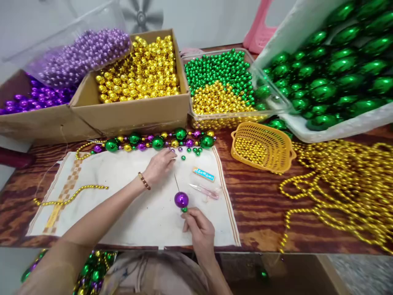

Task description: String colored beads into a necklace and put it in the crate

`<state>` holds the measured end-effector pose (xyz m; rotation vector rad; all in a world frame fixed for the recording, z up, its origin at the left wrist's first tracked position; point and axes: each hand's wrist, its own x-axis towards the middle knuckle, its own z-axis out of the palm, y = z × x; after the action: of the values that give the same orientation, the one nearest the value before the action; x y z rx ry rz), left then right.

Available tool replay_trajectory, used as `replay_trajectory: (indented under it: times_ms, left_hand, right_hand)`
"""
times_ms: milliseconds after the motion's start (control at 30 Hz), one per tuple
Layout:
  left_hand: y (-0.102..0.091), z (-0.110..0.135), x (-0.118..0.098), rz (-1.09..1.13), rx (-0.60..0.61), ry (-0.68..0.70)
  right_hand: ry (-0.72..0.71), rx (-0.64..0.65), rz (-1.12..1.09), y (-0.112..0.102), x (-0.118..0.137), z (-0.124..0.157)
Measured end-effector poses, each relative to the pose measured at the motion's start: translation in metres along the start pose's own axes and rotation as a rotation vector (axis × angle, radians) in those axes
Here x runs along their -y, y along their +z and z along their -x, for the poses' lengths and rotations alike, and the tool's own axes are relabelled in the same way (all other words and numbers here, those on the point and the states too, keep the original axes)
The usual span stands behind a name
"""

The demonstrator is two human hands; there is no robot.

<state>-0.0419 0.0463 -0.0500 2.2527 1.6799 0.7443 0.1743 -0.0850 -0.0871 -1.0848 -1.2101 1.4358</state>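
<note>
My right hand (199,229) is closed in a pinch just below a small green bead (184,209). Above that bead sits a large shiny purple bead (181,200), and a thin needle (176,182) sticks up out of it; its lower end is hidden in my fingers. Farther back on the white cloth (123,217), my left hand (159,166) has its fingertips drawn together beside loose small purple beads (180,150). Whatever lies between those fingertips is too small to make out. Several loose green beads (196,151) lie just to their right.
A strung garland (157,142) runs along the cloth's back edge. Behind are a cardboard box (132,110) of gold beads, a clear tub (221,82) and a tilted white box (346,127). An orange basket (276,151) and gold bead strands (337,192) lie right.
</note>
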Motion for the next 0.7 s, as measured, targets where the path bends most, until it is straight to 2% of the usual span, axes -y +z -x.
replay_trajectory:
  times_ms: [100,267,367,467,533,633,700]
  left_hand:
    - [0.019,-0.023,-0.008,-0.081,0.03,0.042]
    - [0.034,-0.071,-0.023,-0.188,-0.031,0.103]
    - [0.034,-0.102,-0.039,-0.072,-0.162,0.24]
    - [0.022,-0.144,-0.057,0.084,-0.327,0.328]
    - [0.011,-0.182,-0.065,0.123,-0.335,0.269]
    - [0.003,-0.24,-0.067,0.165,-0.149,0.062]
    - [0.003,-0.268,-0.061,0.305,-0.033,-0.06]
  right_hand:
    - [0.002,-0.016,-0.036,-0.002,0.0,0.0]
    - [0.034,-0.031,-0.117,-0.001,0.0,0.001]
    - [0.067,-0.066,-0.167,-0.001,0.0,0.003]
    - [0.091,-0.152,-0.208,0.001,-0.002,0.005]
    - [0.088,-0.189,-0.215,0.002,-0.004,0.005]
    - [0.089,-0.182,-0.18,0.001,-0.007,0.003]
    - [0.105,-0.176,-0.137,0.0,-0.008,0.003]
